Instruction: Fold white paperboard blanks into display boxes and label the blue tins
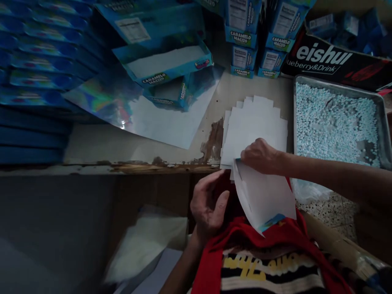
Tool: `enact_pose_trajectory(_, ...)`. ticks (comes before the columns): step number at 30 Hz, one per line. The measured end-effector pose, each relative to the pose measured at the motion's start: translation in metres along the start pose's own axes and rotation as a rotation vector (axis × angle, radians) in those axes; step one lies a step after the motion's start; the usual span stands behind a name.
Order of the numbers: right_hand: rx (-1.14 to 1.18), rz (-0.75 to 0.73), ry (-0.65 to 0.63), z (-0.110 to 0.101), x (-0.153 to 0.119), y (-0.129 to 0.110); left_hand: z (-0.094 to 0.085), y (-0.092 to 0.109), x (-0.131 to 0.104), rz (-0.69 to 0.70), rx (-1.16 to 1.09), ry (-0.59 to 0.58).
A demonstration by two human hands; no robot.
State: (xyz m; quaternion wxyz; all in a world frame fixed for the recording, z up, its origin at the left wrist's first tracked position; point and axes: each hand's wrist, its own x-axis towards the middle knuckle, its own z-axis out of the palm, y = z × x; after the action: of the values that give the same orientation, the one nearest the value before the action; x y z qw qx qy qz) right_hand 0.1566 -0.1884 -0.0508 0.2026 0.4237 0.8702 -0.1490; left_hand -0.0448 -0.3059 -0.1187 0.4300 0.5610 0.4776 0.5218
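My right hand [260, 156] is closed on the edge of a flat cardboard box blank [269, 196]. Its white side faces up, and a bent corner near my lap shows blue print. Just left of this blank is my left hand [210, 204], fingers apart and thumb raised, with nothing in it. Under and beyond my right hand, a stack of white box blanks [254, 118] with stepped edges lies at the table's front edge. Part of the held blank's edge is hidden by my right fingers.
Left are stacked blue boxes [45, 61]; open blue trays [168, 65] stand on a shiny sheet [171, 126]. Blue candy boxes [241, 61] stand behind. At right are a metal tray [384, 122] of pale blue pellets and a black carton [318, 61]. The table's front edge [137, 168] is chipped.
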Motion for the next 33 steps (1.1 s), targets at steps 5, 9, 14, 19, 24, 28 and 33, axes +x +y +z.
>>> enact_pose_trajectory(5,-0.084,-0.163,0.092,-0.022,0.024,0.003,-0.023,-0.009,0.048,0.609,0.355,-0.421)
enact_pose_trajectory(9,-0.220,-0.264,0.235,-0.070,0.044,0.013,0.006,0.000,0.086,0.510,0.465,-0.656)
enact_pose_trajectory(14,-0.070,-0.040,0.805,-0.070,-0.009,0.031,0.056,0.017,0.094,0.280,0.919,-0.383)
enact_pose_trajectory(19,0.013,0.166,1.154,0.043,-0.072,0.023,0.071,0.024,0.132,-0.115,1.084,-0.528)
enact_pose_trajectory(24,0.013,0.227,0.815,0.102,-0.046,0.018,0.066,0.014,0.149,-0.101,0.986,-0.701)
enact_pose_trajectory(28,0.036,0.235,0.644,0.099,-0.031,0.024,0.057,0.003,0.101,0.278,1.095,-0.413)
enact_pose_trajectory(33,0.042,0.257,0.676,0.095,-0.033,0.022,0.055,-0.014,0.064,0.345,1.190,-0.355)
